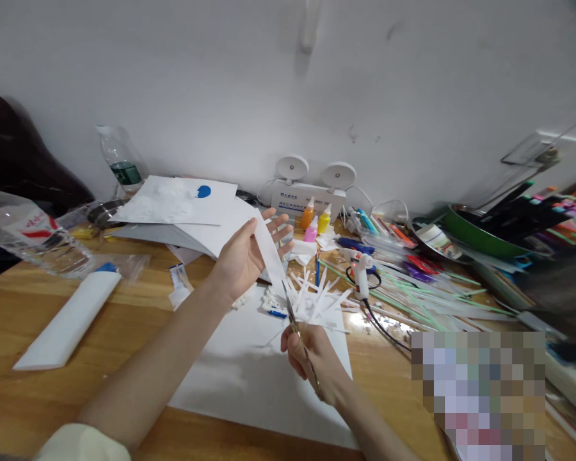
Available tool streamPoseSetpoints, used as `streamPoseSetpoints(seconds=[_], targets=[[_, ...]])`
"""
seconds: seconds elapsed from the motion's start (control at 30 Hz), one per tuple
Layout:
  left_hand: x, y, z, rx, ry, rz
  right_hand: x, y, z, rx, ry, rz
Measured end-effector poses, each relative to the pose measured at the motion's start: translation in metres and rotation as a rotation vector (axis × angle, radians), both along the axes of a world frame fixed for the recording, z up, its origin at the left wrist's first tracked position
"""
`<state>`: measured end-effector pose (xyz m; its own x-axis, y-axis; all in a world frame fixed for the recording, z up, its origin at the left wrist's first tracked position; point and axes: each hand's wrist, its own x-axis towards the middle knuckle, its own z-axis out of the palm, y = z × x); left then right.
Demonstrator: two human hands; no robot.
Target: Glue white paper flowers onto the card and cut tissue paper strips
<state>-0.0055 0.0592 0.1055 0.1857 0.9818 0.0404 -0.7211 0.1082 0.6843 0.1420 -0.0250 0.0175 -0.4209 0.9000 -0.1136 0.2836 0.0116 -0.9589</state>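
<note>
A long white paper strip point(267, 246) is held at its upper end by my left hand point(244, 256), its thumb on the strip and its other fingers spread behind. Scissors point(292, 312) are gripped in my right hand point(312, 358), with the blades at the strip's lower end. Beneath both hands lies a large white sheet point(249, 384) on the wooden table. Many cut white strips point(321, 298) are piled on the sheet's far right part, beside small white pieces point(270, 299).
A glue gun point(361, 272) with a black cord stands right of the strips. Small paint bottles point(308, 214) are near the wall. Stacked papers point(173, 202), water bottles point(33, 234) and a folded white paper point(70, 323) lie left. Straws and a green pan point(484, 237) are right.
</note>
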Motion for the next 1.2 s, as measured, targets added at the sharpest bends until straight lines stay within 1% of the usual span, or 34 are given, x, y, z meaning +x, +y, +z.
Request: streamPoseSetpoints(seconds=[0.2,0.37,0.47,0.67,0.87,1.03,1.2], targets=[[-0.0006,0.0015,-0.001,-0.007,0.013,0.015,-0.0013,-0.0003,0.0054,-0.028,0.005,0.002],[-0.0004,0.0013,0.0009,-0.024,0.022,0.025,-0.0018,-0.0001,0.0051,-0.061,0.038,0.001],[-0.0004,0.0013,0.002,-0.044,0.028,0.035,-0.0026,-0.0003,0.0054,-0.08,0.05,-0.022],[-0.0007,0.003,0.0006,-0.031,0.016,0.032,-0.0063,0.0006,0.0051,-0.184,0.05,-0.062],[-0.0007,0.0033,0.0008,-0.03,0.017,0.031,-0.0087,0.0012,0.0083,-0.215,0.024,-0.077],[0.0003,0.002,0.0009,-0.04,0.011,0.031,-0.0075,0.0001,0.0097,-0.201,0.028,-0.057],[0.0034,-0.0004,-0.0003,-0.047,-0.014,0.001,-0.0037,-0.0018,0.0062,-0.085,0.066,-0.011]])
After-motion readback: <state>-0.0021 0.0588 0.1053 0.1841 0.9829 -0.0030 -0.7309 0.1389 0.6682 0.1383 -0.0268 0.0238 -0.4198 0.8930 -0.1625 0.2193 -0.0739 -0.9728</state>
